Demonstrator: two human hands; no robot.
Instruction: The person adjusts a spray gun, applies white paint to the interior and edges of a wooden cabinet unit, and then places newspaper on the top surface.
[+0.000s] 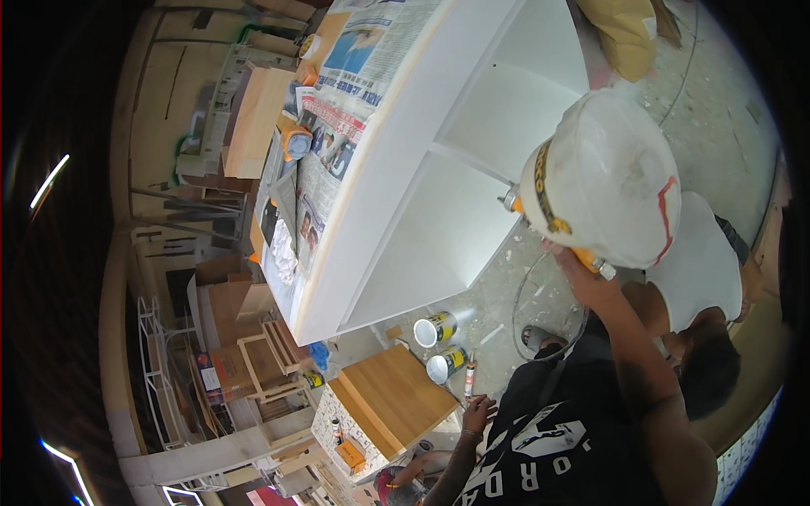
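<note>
My right hand grips a paint spray gun with orange and metal parts. A big whitish cup with a black-and-yellow band and a red streak sits on the gun and hides much of it. The metal nozzle points at a white-coated cabinet with open compartments, close to its edge but apart from it. A thin hose loops down beside me. My left hand hangs low with loosely bent fingers and nothing visible in them, nearest a sealant tube.
Newspaper covers one cabinet face, with an orange-and-grey item on it. Two paint cans stand near a wooden box. A person in a white shirt bends at the right; another person is at the bottom. A tan sack lies beyond.
</note>
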